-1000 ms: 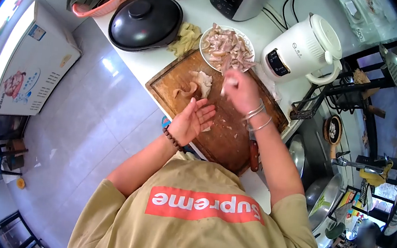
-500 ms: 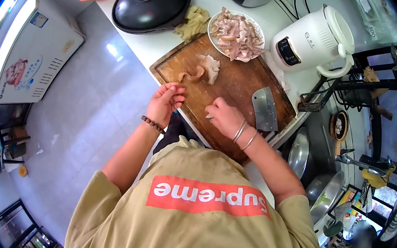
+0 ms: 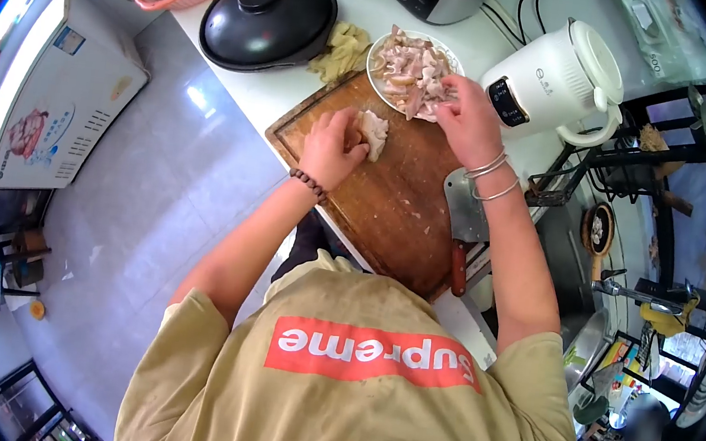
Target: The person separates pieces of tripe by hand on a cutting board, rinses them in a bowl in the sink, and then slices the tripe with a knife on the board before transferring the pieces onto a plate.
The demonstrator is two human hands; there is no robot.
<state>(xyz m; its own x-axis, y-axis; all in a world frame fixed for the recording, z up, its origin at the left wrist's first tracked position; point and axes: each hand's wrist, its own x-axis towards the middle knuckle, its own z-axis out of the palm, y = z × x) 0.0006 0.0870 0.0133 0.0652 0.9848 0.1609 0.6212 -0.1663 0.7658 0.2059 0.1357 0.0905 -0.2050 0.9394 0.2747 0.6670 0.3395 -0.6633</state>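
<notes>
The sliced meat (image 3: 409,70) heaps on the white plate (image 3: 453,55) at the cutting board's (image 3: 399,200) far edge. My right hand (image 3: 471,125) bends over its right side; my left hand (image 3: 332,143) curls beside the pale scrap (image 3: 375,136). Fingertips are partly hidden, so I cannot tell whether either pinches anything.

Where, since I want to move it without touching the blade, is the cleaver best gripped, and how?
Probably by the reddish-brown handle, approached from the side of the shirt: the handle points back toward it, while the broad blade lies flat, extending away. Fingers wrapped around the narrow handle should stay clear of the blade.
</notes>
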